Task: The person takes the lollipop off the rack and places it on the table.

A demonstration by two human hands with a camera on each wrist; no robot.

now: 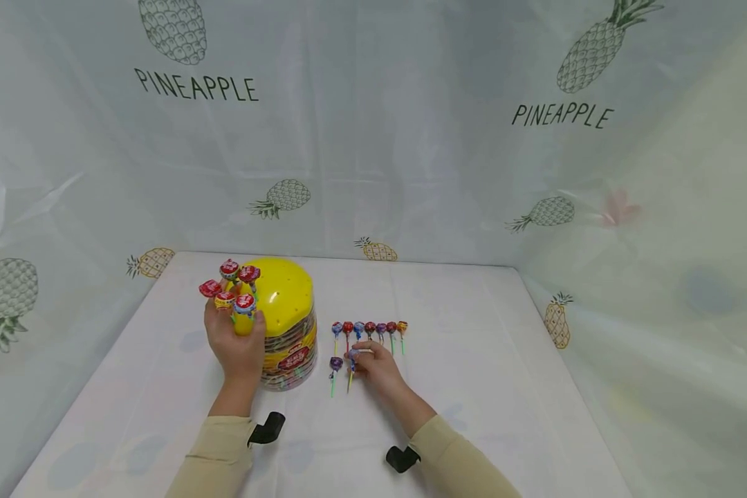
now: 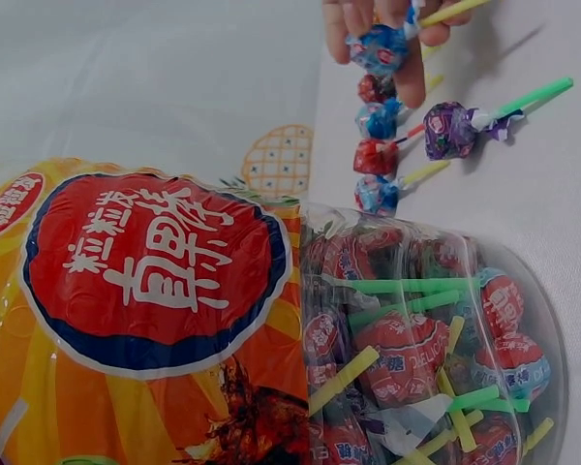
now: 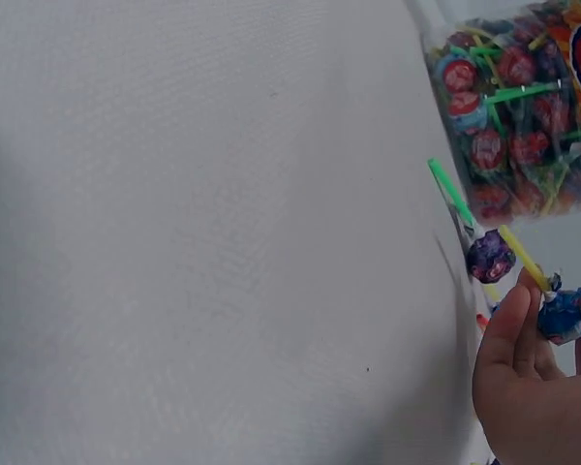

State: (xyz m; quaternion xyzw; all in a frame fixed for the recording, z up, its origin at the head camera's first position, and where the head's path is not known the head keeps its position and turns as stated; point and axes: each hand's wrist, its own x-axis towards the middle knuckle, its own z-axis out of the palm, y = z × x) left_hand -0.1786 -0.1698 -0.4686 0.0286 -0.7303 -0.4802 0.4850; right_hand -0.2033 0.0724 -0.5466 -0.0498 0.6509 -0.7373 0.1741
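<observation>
My left hand [image 1: 239, 349] grips a bunch of several wrapped lollipops [image 1: 245, 303], their heads pointing up, right beside the yellow lid of a candy jar [image 1: 291, 360]. In my right hand [image 1: 382, 373], the fingers pinch a blue-wrapped lollipop [image 3: 562, 317] by its head, its yellow stick pointing toward me. Just left of it on the table lies a purple lollipop [image 2: 450, 131] with a green stick. Beyond the right hand, a row of lollipops [image 1: 370, 327] lies side by side, heads away from me; the fingers hide some of the sticks.
The jar's see-through wall [image 2: 552, 339] shows many more lollipops packed inside. A white cloth covers the table [image 1: 473, 360], and a pineapple-printed sheet [image 1: 411, 173] hangs behind it. A black wrist-camera piece [image 1: 268, 428] sticks out at the left cuff.
</observation>
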